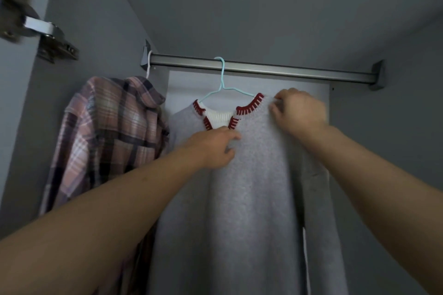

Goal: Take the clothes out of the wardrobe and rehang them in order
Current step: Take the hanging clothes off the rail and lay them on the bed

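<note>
A grey knit sweater (251, 194) with a red-and-white collar hangs on a light blue hanger (223, 79) from the metal rail (287, 70). My left hand (213, 148) pinches the sweater's fabric just below the collar. My right hand (299, 112) grips the sweater's right shoulder, fingers curled into the knit. A pink plaid shirt (107, 134) hangs on a white hanger (149, 64) at the rail's left end, beside the sweater.
Grey wardrobe walls close in on the left, right and top. A metal door hinge (45, 36) sticks out at the upper left. The rail's right stretch, up to its bracket (376, 76), carries no hangers.
</note>
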